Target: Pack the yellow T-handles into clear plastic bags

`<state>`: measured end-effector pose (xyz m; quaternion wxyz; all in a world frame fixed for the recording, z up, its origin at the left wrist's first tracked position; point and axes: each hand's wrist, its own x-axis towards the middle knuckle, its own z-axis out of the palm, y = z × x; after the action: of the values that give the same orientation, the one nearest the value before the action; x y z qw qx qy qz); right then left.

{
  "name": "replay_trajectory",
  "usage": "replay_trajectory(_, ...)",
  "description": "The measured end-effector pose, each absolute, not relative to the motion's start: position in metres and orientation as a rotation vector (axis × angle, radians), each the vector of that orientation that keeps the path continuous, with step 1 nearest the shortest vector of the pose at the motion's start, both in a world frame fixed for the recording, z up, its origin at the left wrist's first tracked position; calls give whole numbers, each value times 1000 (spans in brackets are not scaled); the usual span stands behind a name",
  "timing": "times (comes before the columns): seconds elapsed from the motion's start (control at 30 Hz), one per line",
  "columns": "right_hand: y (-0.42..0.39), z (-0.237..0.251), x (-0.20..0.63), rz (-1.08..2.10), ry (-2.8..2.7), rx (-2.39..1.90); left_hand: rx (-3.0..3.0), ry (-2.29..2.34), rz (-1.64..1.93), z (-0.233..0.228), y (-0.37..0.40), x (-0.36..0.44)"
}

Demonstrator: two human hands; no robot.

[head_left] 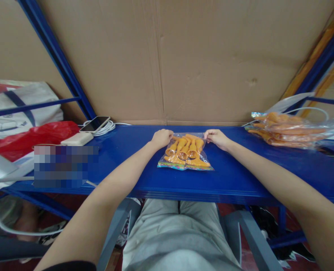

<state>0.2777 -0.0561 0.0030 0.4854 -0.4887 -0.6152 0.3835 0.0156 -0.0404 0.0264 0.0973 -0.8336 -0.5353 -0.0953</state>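
Clear bag (pixel 185 153) of orange scoops, flat at centre of frame on the blue table (pixel 234 177). Far left corner pinched by left hand (pixel 161 137), fingers curled tight on the plastic; far right corner pinched the same way by right hand (pixel 216 137). Both forearms stretched in from the lower corners of frame. At right edge, heap (pixel 291 130) of similar orange-filled bags, well apart from the held one. At left, phone (pixel 95 123) on coiled white cable (pixel 106 128), beside a white power bank (pixel 77 139); further left, red bag (pixel 28 139) and white tote (pixel 20 109). Behind, across upper frame, cardboard (pixel 167 56).
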Motion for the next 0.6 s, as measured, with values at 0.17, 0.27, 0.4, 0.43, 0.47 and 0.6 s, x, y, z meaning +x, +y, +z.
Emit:
replay_trajectory(0.17,-53,2,281,832,-1625,-1198,-2432,-1597,-244,27,-42,18)
replay_trajectory(0.27,-50,0,283,717,-1726,-1205,-2413,-1612,-230,27,-43,19)
replay_trajectory(0.4,-46,-2,287,527,-1867,-1179,-2396,-1627,-221,27,-43,20)
replay_trajectory(0.43,-44,-2,288,486,-1899,-1173,-2393,-1626,-217,27,-43,20)
replay_trajectory(0.47,-44,-2,288,452,-1927,-1171,-2391,-1622,-214,27,-43,20)
replay_trajectory(0.6,-42,-1,289,358,-1996,-1183,-2382,-1620,-214,28,-44,20)
